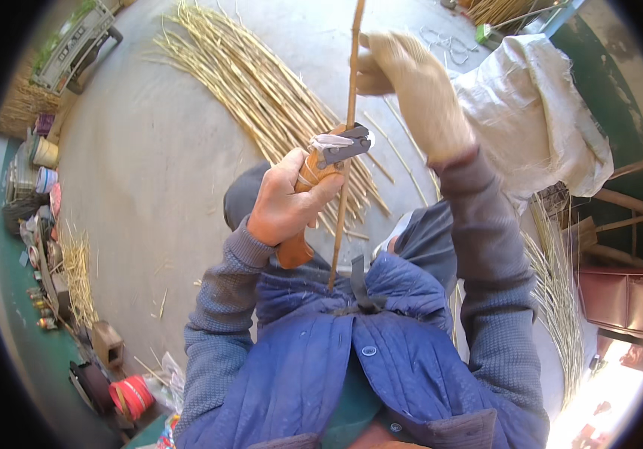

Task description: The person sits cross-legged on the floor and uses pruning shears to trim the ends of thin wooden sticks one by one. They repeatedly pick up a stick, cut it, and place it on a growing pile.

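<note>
My left hand (291, 196) is closed round the wooden handle of a hand tool (344, 147) with a dark metal head and a pale wrapping. A long, thin brown stalk (340, 217) runs upright through or against this head, and its lower end reaches my jacket at the waist. Higher up, my right hand (407, 82), seemingly in a beige glove and blurred by motion, has its fingers curled at the stalk. Beyond the tool, a big bundle of straw-coloured stalks (250, 86) lies on the floor.
A white woven sack (534, 112) rests at the right, above more thin stalks (557, 292). Near the right edge stands a dark red box-like piece (624, 299). Along the left wall are tubs, a short stalk pile (78, 277) and a red roll (131, 396).
</note>
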Available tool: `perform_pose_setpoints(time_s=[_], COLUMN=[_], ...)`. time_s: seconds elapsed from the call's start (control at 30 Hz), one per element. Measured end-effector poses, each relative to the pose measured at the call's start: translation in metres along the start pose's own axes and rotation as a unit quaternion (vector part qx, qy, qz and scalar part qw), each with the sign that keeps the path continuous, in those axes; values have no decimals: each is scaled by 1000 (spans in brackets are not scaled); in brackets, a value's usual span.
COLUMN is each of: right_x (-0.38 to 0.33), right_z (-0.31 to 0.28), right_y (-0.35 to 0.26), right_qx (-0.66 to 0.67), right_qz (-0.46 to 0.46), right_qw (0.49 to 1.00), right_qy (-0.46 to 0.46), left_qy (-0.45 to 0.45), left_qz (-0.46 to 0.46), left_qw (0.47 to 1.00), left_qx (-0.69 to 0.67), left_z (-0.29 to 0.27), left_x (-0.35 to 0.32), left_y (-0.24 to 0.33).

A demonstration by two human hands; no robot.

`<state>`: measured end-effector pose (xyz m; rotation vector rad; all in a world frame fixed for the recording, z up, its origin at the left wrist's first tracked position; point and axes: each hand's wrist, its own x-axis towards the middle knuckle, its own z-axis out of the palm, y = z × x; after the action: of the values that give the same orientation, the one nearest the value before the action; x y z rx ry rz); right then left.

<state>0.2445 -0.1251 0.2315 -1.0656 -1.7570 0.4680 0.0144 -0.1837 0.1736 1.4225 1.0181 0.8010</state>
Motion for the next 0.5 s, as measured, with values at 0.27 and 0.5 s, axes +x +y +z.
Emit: perform_pose_setpoints(time_s=[0.27, 0.5], right_x=[-114, -180], right_z=[39, -20], right_y=[-10, 12], right_qx=[91, -276], right_qz=[271, 94], right_qw=[958, 949], right_qy=[11, -121], left_qy=[10, 159], left_qz=[45, 41], left_qw=[988, 972], left_qx=[-145, -168], left_z=[37, 2], left_x=[59, 134], left_y=[3, 6])
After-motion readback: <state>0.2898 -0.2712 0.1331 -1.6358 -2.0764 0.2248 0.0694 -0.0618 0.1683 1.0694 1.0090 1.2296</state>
